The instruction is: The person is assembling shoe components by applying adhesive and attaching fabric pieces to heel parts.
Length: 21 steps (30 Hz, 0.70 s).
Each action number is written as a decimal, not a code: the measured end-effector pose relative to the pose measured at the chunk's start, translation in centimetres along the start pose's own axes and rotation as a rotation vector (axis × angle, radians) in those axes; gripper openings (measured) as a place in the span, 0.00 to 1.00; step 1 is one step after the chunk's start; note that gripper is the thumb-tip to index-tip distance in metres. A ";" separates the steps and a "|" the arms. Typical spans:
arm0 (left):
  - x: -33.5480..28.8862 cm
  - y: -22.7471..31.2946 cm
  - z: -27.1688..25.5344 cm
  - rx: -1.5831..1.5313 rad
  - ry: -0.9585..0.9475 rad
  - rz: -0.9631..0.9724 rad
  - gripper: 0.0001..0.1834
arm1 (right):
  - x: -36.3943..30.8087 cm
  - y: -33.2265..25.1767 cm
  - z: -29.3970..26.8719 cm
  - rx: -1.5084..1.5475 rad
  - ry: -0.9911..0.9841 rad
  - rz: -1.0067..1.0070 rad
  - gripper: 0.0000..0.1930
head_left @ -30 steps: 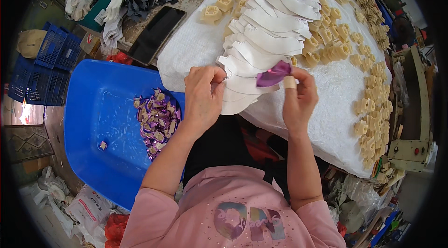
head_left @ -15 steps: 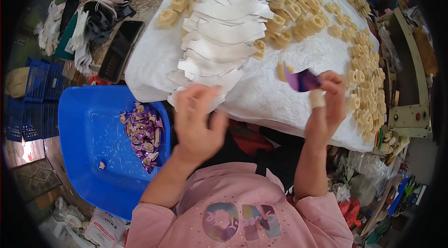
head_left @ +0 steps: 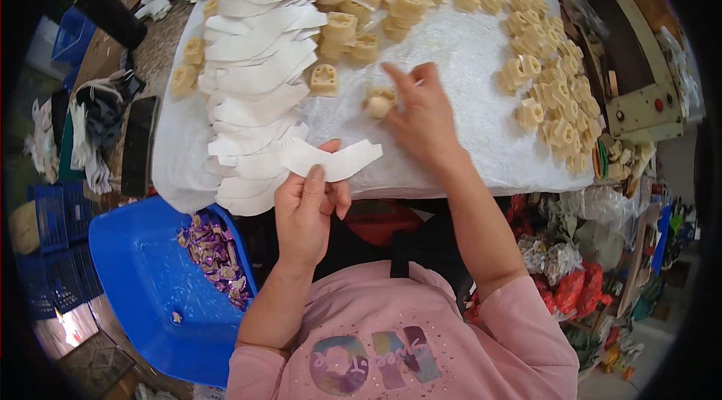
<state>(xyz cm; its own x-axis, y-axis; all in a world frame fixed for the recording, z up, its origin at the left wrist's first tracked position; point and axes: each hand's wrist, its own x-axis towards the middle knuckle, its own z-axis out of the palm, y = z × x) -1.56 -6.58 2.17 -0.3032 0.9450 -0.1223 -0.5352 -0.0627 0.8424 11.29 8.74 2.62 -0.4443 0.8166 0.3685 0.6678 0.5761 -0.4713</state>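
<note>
My left hand (head_left: 307,204) pinches a curved white strip (head_left: 342,161) between thumb and fingers, just above the front of the cloth-covered table. Beside it runs a long overlapping row of similar white strips (head_left: 259,91). My right hand (head_left: 427,118) is at the middle of the table, a little blurred, index finger stretched out and apart from the thumb. A pale cover shows on the thumb tip (head_left: 378,106), which lies over a small beige moulded piece (head_left: 381,91); whether it touches is unclear. Another beige piece (head_left: 324,80) stands to the left.
Heaps of beige pieces lie at the back (head_left: 406,5) and right (head_left: 560,103) of the white cloth (head_left: 466,167). At lower left, a blue tub (head_left: 139,287) holds many purple wrapped pieces (head_left: 214,257). A phone (head_left: 141,146) and gloves lie at left; a machine frame (head_left: 647,129) stands at right.
My left hand has gone from the strip row to holding a white strip. My right hand, which held a purple strip, has moved left without it. The view has shifted right.
</note>
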 end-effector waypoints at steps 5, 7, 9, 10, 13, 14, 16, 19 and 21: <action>0.0 0.1 0.3 -0.161 0.080 -0.029 0.19 | -0.7 -0.1 -0.1 0.027 -0.113 0.062 0.16; -0.1 -0.1 0.3 -0.154 0.073 -0.028 0.19 | -1.5 0.9 -0.9 0.577 -0.079 0.253 0.15; -0.2 -0.3 0.1 -0.149 0.067 -0.023 0.19 | -2.8 1.3 -1.4 0.487 -0.053 0.167 0.15; -0.3 -0.4 0.0 -0.115 0.063 -0.010 0.19 | -3.2 1.4 -1.5 0.394 -0.025 0.083 0.14; -0.5 -0.5 0.0 -0.060 0.068 0.009 0.19 | -3.4 1.7 -1.3 0.229 0.074 -0.001 0.15; -0.5 -0.6 0.1 -0.040 0.080 0.013 0.19 | -3.3 1.6 -1.3 0.228 0.079 0.000 0.15; -0.5 -0.6 0.3 -0.035 0.077 0.015 0.19 | -3.0 1.3 -1.3 0.000 0.142 -0.034 0.15; -0.5 -0.5 0.7 -0.012 0.087 0.016 0.19 | -3.0 1.5 -0.9 0.183 -0.006 0.165 0.15; -0.6 -0.5 0.6 0.007 0.104 0.017 0.19 | -3.3 1.4 -1.0 0.322 0.039 0.168 0.15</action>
<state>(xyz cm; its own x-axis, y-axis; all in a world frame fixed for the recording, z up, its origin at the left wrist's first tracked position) -0.65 -6.91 2.10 -0.3929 0.9053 -0.1613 -0.5236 -0.0761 0.8485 14.32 6.79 1.49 -0.3169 0.9024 0.2921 0.5044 0.4211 -0.7538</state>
